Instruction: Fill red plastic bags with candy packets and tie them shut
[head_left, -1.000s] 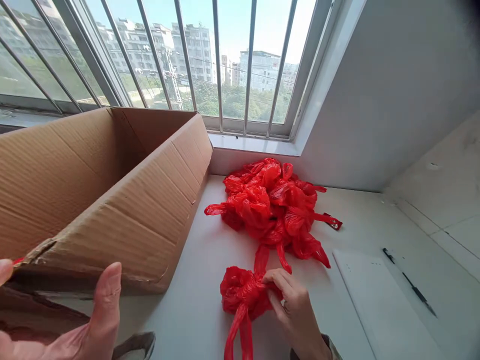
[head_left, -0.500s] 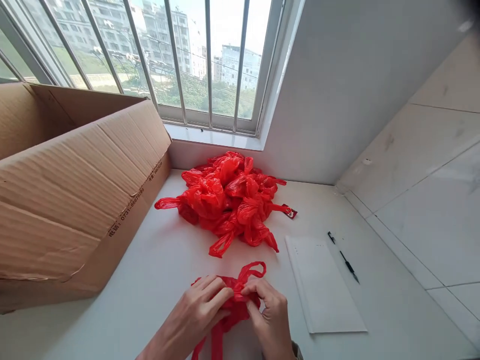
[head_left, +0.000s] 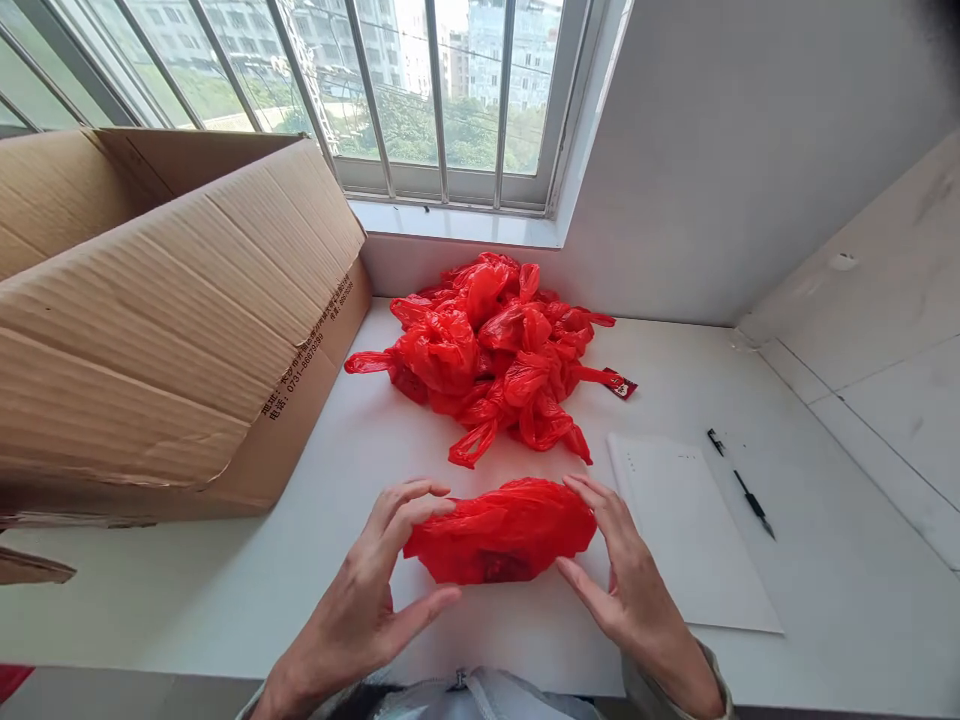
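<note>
A red plastic bag (head_left: 502, 530) lies on the table close in front of me, spread wide, with a small dark shape showing through its lower middle. Around its left end is my left hand (head_left: 390, 570), fingers curved over the upper edge and thumb held apart below. My right hand (head_left: 619, 560) is open at the other end, its fingertips and thumb at the bag's edge. Neither hand appears to clamp the plastic. Beyond them sits a heap of red plastic bags (head_left: 487, 340), one with a small dark red packet (head_left: 621, 384) at its handle.
At the left stands a big open cardboard box (head_left: 187, 330) with its flap hanging toward the bags. White paper (head_left: 697, 540) lies to the right, beside a black pen (head_left: 754, 503) and its cap (head_left: 715, 442). A barred window (head_left: 442, 100) is behind the white table (head_left: 315, 590).
The bunched bag, pinched by both hands before, is now spread wide between them. My hands have opened and moved apart. The view has tilted down and shifted left.
</note>
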